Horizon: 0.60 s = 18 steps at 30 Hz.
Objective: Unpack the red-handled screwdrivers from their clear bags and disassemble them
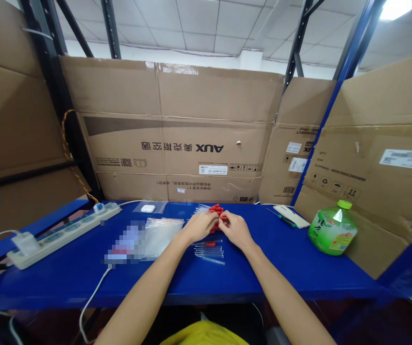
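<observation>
Both my hands meet over the middle of the blue table (270, 282). My left hand (199, 226) and my right hand (236, 230) have their fingers closed around small red rubber bulbs (217, 209) that lie in a pile with thin glass tubes. What exactly sits between the fingertips is hidden. Several finished glass droppers (209, 253) with red tips lie in a row just in front of my hands.
Clear plastic bags (160, 235) lie left of my hands, with a white earbud case (147, 208) behind them. A white power strip (64, 233) is at the left. A green bottle (333, 228), a screwdriver (281, 218) and a white phone (291, 216) are on the right. Cardboard boxes (177, 134) wall the back.
</observation>
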Motion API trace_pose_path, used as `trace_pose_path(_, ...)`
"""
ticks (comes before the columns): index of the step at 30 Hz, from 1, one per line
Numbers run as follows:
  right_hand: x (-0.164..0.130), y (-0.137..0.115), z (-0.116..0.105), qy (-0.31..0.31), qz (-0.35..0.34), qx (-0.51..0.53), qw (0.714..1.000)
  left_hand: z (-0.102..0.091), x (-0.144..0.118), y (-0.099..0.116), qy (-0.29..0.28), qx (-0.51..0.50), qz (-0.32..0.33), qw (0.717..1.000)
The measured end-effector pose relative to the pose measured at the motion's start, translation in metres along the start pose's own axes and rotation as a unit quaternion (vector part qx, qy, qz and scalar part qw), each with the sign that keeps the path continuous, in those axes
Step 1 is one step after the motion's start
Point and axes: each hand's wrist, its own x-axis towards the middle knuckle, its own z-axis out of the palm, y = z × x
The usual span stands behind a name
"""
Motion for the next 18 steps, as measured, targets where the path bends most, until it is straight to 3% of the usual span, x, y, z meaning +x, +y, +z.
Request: trace_pose_path(18, 0.0017, 0.0015, 0.0095, 0.060, -0.050, -0.078, 0.994, -0.0075, 0.0032, 0.0047, 0.004, -0.003, 0.028, 1.000)
